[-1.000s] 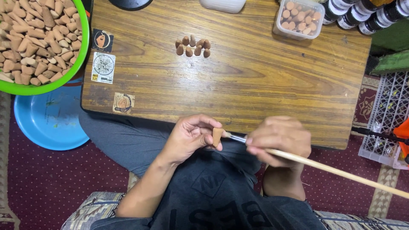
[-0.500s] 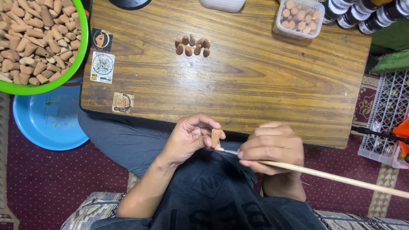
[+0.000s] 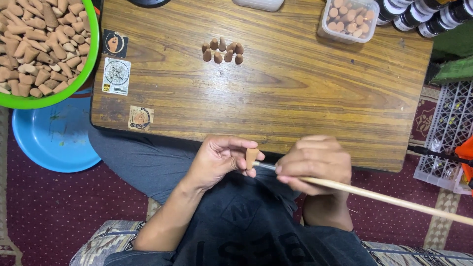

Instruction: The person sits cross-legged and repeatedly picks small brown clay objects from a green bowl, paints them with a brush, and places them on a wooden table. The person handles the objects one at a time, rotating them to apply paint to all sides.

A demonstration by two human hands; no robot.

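Wooden table [image 3: 295,98] lies just beyond both hands. I see my left hand [image 3: 217,160] pinching a small clay cone [image 3: 251,157] in its fingertips, while my right hand [image 3: 315,165], just beside, grips a long brush [image 3: 384,197] whose tip touches the cone.

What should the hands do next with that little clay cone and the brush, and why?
Probably turn the cone a little in the left hand so the brush meets a fresh side. The right hand holds the brush with its tip at the cone's side, and only that side faces it.
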